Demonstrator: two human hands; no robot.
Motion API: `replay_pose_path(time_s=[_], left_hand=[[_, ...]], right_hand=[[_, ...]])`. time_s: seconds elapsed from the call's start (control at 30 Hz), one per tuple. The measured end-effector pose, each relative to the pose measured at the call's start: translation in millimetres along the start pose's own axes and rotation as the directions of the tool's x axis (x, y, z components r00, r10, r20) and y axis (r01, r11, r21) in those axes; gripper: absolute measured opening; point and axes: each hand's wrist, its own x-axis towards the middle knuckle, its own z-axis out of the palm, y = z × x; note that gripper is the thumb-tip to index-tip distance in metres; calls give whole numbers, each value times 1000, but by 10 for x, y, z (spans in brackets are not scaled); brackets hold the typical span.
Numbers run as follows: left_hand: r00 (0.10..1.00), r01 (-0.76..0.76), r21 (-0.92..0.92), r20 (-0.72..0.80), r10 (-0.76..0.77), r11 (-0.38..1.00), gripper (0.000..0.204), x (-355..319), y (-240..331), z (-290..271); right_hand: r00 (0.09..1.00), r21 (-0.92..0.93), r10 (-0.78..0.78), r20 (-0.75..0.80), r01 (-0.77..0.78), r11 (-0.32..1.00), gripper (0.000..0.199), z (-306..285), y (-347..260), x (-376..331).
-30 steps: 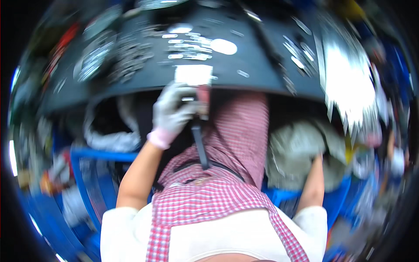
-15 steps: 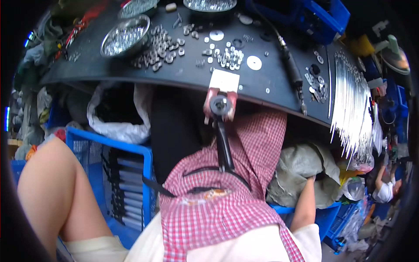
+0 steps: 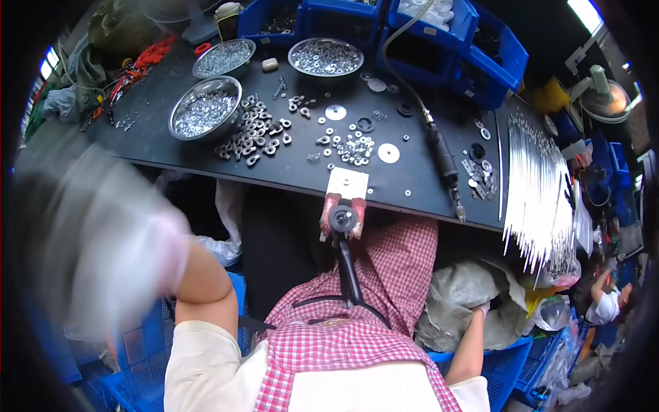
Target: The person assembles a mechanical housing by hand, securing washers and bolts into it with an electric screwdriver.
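My left hand (image 3: 113, 240) is raised at the left as a large, whitish smear. Pale pink shows at its wrist; fingers and anything in them cannot be made out. Low on the right, my right hand (image 3: 483, 308) reaches to the grey-green sack (image 3: 460, 288), touching its side or opening. The sack's folds hide most of its fingers. Between my arms, a fixture (image 3: 342, 218) with red jaws and a black handle (image 3: 348, 273) stands at the table edge, with a white plate (image 3: 347, 183) on top. Neither hand touches it.
The dark table (image 3: 288, 161) carries metal bowls (image 3: 206, 108) of small parts, loose ring-ended metal pieces (image 3: 257, 130), a corded hand tool (image 3: 445, 161) and a bundle of thin rods (image 3: 539, 185). Blue bins (image 3: 494, 75) line the back. A blue crate (image 3: 144, 350) stands low at left.
My left arm has swung up from the lower left, in front of the blue crate. The view has tilted up, showing more bins. My right hand stays at the sack.
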Motion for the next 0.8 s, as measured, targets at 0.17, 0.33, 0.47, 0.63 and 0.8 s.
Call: replay_pose_path(time_s=[0.17,0.33,0.47,0.63,0.8], left_hand=[[995,93,442,-15,-97,892,41,1836,-1228,932],[885,98,816,191,-425,570,50,2173,-1850,1167],[922,-51,805,265,-282,591,47,2216,-1977,962],[938,94,-187,345,-24,978,32,1395,-528,1187],[922,303,-578,380,-78,758,31,-10,35,1393]], right_hand=[[993,43,99,64,-102,994,44,-104,163,-10],[977,153,102,-188,-74,986,43,-209,477,-223],[986,470,162,-25,-132,873,40,-784,205,-429],[954,846,-299,-5,163,508,39,-1390,-1244,-1406],[477,740,-616,627,-117,663,32,-1142,-2589,-1698]])
